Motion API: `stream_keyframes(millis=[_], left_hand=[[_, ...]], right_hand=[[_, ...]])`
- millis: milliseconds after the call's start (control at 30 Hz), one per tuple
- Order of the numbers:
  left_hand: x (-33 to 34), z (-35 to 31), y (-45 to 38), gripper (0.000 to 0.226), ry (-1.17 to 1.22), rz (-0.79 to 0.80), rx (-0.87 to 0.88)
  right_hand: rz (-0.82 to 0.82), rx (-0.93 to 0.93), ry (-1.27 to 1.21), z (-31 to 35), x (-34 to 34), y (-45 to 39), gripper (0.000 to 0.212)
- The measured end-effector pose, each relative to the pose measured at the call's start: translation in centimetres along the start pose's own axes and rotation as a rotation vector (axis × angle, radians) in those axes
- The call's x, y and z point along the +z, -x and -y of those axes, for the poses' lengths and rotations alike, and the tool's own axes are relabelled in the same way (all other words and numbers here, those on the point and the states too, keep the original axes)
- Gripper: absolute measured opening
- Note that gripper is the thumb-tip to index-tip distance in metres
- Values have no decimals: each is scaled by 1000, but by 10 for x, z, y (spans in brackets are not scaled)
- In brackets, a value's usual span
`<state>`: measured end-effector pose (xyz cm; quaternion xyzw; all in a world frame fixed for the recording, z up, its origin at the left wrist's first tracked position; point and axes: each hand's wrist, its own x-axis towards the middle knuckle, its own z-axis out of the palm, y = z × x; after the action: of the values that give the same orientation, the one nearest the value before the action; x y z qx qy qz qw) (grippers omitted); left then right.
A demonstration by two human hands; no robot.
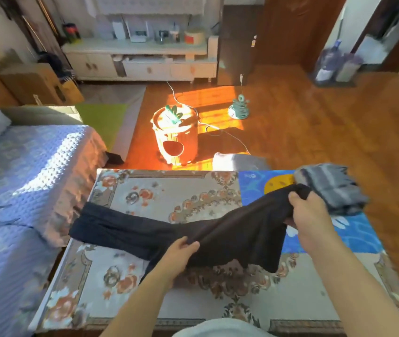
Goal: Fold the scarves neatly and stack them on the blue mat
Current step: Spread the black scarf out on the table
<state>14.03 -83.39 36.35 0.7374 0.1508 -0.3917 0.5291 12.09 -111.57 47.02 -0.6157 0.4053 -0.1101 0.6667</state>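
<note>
While the dark scarf (169, 229) lies stretched across the floral table (144, 190), its right end lifted, the right hand (310, 220) clutches that bunched end over the blue mat (354, 234) and the left hand (179, 254) pinches its near edge. It looks mid-fold: next, that end must cross leftward, edges matched, before joining the grey folded scarf (332, 188) on the mat.

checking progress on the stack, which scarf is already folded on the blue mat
The grey striped scarf, folded at the far right of the blue mat. The black scarf is not: it lies stretched across the floral table cover, held by the left hand and right hand.
</note>
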Motion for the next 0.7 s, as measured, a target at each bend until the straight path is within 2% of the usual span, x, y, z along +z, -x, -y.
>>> stream_keyframes(millis=[100,200,300,367,433,533,633,700], left_hand=[[46,-1,6,69,-65,70,178],[71,-11,20,59,-213,22,365],[79,-13,22,71,-277,-30,438],[75,-7,12,86,-331,-156,420],[60,2,1,99,-327,-262,323],[31,13,-14,116,-223,-276,115],[8,9,-24,117,-9,-306,122],[-4,1,-28,101,160,-315,132]], right_hand=[[36,146,-200,9,-5,4,28],[57,249,-412,23,-7,20,36],[96,278,-537,41,-4,36,35],[146,279,-580,53,-1,47,31],[187,264,-613,65,0,58,28],[212,216,-648,82,-2,71,21],[224,172,-670,97,-4,81,16],[222,149,-678,103,-5,86,15]])
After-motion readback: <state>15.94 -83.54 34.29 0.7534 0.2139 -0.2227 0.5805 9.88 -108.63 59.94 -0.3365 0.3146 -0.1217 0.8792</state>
